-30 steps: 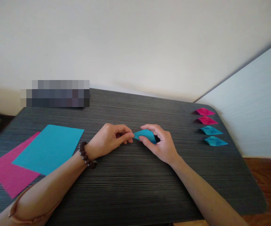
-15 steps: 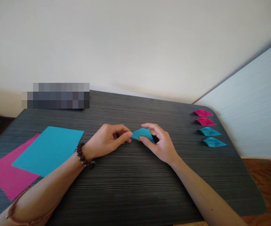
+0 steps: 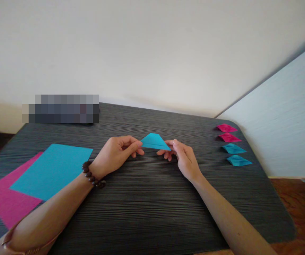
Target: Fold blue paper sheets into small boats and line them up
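A folded piece of blue paper (image 3: 154,141) is held up over the middle of the dark table, its long edge toward me and its flat top away. My left hand (image 3: 120,150) pinches its left corner between thumb and fingers. At the right corner, the thumb and fingers of my right hand (image 3: 183,156) are closed on the paper. The lower fingers of both hands curl beneath it. A beaded bracelet is on my left wrist.
To the left, a blue sheet (image 3: 53,171) overlaps a pink sheet (image 3: 11,198). Two pink folded papers (image 3: 226,128) and two blue folded papers (image 3: 239,160) form a column on the table's (image 3: 152,212) right side. A blurred-out object (image 3: 64,109) stands at the back left, by the wall.
My right hand has moved from around the paper's body to its right corner. The folded blue paper has turned and risen slightly, now showing its wide side.
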The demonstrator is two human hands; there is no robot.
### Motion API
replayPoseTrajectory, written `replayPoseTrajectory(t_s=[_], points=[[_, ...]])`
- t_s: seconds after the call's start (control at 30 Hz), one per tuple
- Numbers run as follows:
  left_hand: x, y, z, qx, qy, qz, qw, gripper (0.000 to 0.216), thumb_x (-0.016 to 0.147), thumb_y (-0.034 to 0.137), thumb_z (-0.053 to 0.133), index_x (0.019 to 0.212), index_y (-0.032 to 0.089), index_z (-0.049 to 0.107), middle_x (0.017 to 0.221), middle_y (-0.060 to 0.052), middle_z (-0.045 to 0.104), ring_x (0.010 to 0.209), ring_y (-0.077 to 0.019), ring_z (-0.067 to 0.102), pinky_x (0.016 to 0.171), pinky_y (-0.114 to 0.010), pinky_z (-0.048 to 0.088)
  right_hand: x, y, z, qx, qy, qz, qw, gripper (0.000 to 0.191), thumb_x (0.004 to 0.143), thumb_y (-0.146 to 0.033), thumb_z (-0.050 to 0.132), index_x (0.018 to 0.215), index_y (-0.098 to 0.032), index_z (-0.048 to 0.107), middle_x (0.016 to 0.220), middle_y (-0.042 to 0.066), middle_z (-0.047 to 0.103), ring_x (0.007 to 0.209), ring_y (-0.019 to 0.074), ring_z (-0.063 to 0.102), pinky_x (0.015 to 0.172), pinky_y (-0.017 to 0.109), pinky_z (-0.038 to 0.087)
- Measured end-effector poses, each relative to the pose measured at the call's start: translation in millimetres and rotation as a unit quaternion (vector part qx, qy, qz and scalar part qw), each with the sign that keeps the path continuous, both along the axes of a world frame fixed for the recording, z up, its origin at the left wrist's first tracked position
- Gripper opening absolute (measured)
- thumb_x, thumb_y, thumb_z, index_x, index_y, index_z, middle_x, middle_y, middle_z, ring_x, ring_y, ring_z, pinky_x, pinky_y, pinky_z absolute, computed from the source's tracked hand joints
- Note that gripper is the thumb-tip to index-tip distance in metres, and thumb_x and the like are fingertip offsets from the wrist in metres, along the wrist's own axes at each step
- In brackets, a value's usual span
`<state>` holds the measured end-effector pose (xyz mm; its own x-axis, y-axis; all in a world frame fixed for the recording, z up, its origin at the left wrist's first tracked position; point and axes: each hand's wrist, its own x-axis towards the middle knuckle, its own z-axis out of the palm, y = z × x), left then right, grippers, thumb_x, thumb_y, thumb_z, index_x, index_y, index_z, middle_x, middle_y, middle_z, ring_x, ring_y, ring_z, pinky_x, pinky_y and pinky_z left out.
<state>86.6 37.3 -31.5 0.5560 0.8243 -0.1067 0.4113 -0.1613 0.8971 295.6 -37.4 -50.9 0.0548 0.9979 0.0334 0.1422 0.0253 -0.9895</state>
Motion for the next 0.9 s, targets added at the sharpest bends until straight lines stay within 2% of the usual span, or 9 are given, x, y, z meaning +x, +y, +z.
replayPoseTrajectory(t_s=[0.13,0.43,0.53,0.67,0.9], points=[[-0.8,0.4,-1.0,-0.032,-0.017,0.019,0.999,0.035,0.085,0.045,0.049,0.081,0.014,0.064,0.068,-0.002,0.064,0.045,-0.0061,0.042,0.043,-0.017,0.035,-1.5,0.2,2.8,-0.011,-0.023,-0.001,1.0,0.04,0.093,-0.042,0.036,0.084,-0.014,0.064,0.075,0.006,0.07,0.059,0.0122,0.054,0.055,0.026,0.043],[0.9,-0.8,1.0,-0.037,-0.028,0.025,0.999,0.033,0.085,0.044,0.049,0.079,0.014,0.063,0.064,0.0,0.06,0.044,-0.0058,0.043,0.044,-0.018,0.036,-2.2,-1.5,2.2,0.005,-0.073,-0.029,0.997,0.023,0.088,-0.038,0.049,0.08,-0.018,0.057,0.068,0.001,0.068,0.054,0.0092,0.055,0.052,0.021,0.044],[1.5,-2.1,0.7,-0.021,-0.011,0.023,0.999,0.034,0.085,0.044,0.049,0.077,0.014,0.063,0.062,0.0,0.06,0.045,-0.0065,0.043,0.044,-0.018,0.037,-2.1,-2.6,1.7,0.018,-0.129,-0.045,0.99,0.02,0.087,-0.036,0.05,0.082,-0.018,0.058,0.068,0.001,0.068,0.054,0.0096,0.057,0.052,0.021,0.044],[1.4,-3.2,-0.5,-0.001,-0.001,0.001,1.0,0.034,0.085,0.044,0.049,0.077,0.014,0.063,0.07,-0.002,0.065,0.049,-0.0071,0.046,0.046,-0.018,0.039,-1.1,-2.0,1.6,0.058,-0.222,-0.081,0.97,0.017,0.084,-0.034,0.055,0.079,-0.019,0.059,0.064,-0.001,0.068,0.055,0.0098,0.06,0.057,0.022,0.045],[0.2,-1.4,-2.0,-0.005,0.025,-0.017,1.0,0.033,0.086,0.044,0.048,0.081,0.016,0.065,0.071,-0.001,0.065,0.048,-0.0067,0.047,0.045,-0.017,0.038,1.1,-0.8,0.7,0.052,-0.214,-0.083,0.972,0.018,0.081,-0.037,0.059,0.075,-0.019,0.06,0.064,-0.001,0.07,0.05,0.0104,0.06,0.051,0.021,0.045]])
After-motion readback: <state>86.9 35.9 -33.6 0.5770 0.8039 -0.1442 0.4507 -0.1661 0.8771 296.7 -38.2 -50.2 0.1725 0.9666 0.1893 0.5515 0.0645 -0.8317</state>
